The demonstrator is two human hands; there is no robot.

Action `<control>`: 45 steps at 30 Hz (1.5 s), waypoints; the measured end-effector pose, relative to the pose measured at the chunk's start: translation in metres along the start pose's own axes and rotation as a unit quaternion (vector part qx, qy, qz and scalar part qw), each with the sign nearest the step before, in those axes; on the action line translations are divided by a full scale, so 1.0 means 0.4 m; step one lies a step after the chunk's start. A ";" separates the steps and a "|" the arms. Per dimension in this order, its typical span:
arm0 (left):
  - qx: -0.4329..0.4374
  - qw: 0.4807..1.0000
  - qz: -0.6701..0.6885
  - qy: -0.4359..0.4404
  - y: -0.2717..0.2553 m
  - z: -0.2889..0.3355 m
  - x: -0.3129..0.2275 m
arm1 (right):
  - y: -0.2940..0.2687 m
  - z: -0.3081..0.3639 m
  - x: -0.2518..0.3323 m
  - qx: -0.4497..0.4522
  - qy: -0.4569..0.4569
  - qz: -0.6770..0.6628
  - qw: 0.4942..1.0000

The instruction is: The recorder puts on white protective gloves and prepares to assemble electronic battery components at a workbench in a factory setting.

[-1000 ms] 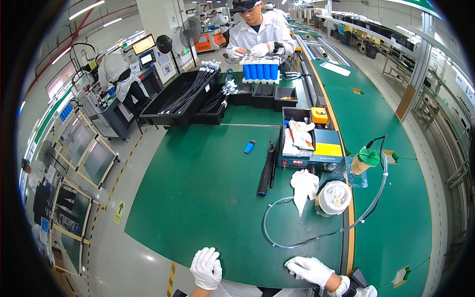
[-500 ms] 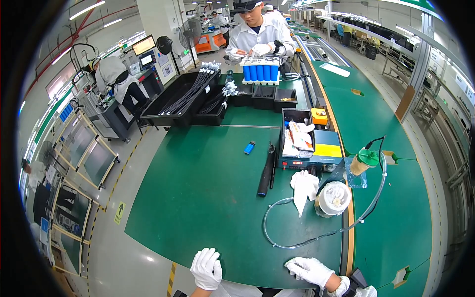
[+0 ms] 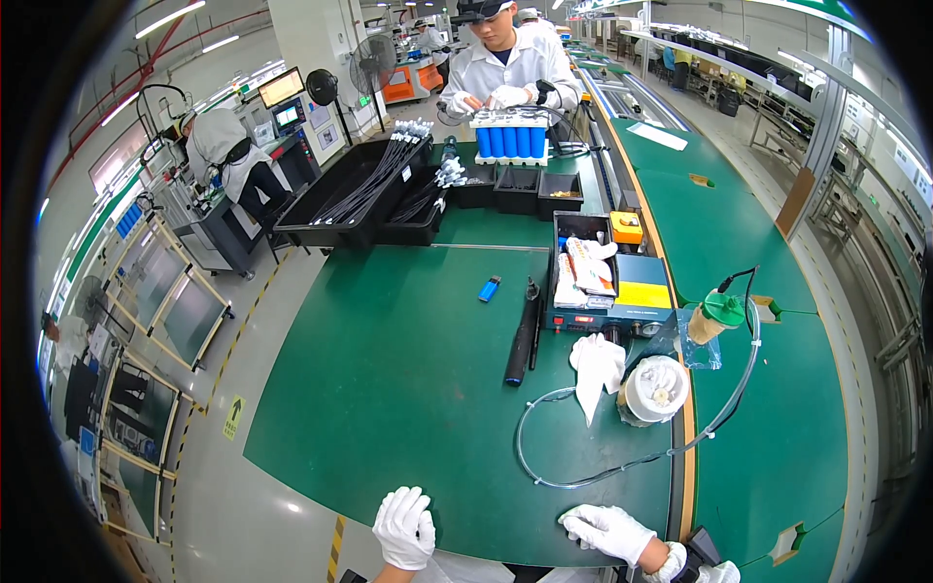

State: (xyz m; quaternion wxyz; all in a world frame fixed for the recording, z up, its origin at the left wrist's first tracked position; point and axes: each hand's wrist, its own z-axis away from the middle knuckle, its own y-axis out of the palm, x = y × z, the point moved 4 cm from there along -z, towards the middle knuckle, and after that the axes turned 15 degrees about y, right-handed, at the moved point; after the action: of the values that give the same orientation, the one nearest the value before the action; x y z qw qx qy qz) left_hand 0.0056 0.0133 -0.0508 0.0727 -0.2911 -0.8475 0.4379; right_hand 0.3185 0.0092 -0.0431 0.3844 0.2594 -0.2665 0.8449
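My left hand (image 3: 404, 528), in a white glove, rests at the near edge of the green table (image 3: 408, 389). Its fingers are curled in loosely, and nothing shows in them. Also gloved in white, my right hand (image 3: 609, 532) lies on the tabletop near the front right, its fingers loosely stretched toward the left. It holds nothing that I can see. Beyond it a thin clear tube (image 3: 593, 481) loops over the table. Farther off lie a black pen-shaped tool (image 3: 523, 340) and a small blue lighter-like piece (image 3: 489, 289).
A white cloth (image 3: 597, 374) and a white tub (image 3: 654, 391) stand right, near a green-capped bottle (image 3: 717, 316). Behind them is a blue-and-yellow box unit (image 3: 622, 291). Black trays (image 3: 355, 199) of cables sit far left. A co-worker (image 3: 510, 73) handles a blue cell pack (image 3: 511, 141).
My hands have stayed in place. Across the table, the co-worker's hands have shifted slightly over the blue cell pack.
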 end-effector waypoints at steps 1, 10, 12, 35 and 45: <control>-0.001 1.000 0.001 0.000 0.000 -0.001 -0.001 | 0.000 0.000 0.000 -0.001 0.001 0.001 1.000; 0.001 1.000 -0.002 0.003 -0.001 -0.003 -0.003 | 0.000 0.001 0.001 0.001 0.007 0.000 1.000; 0.002 1.000 -0.002 0.000 -0.004 -0.003 -0.003 | -0.001 0.002 0.002 0.002 0.003 0.002 1.000; 0.005 1.000 -0.002 -0.001 -0.002 0.000 -0.002 | 0.000 0.001 0.001 -0.004 0.004 0.000 1.000; 0.004 1.000 0.001 0.000 -0.004 -0.005 -0.005 | 0.002 0.002 0.003 -0.003 -0.002 0.001 1.000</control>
State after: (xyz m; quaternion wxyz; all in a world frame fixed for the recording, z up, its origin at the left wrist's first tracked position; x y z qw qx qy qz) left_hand 0.0071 0.0128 -0.0480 0.0730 -0.2918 -0.8455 0.4411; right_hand 0.3176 0.0088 -0.0418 0.3840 0.2596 -0.2703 0.8439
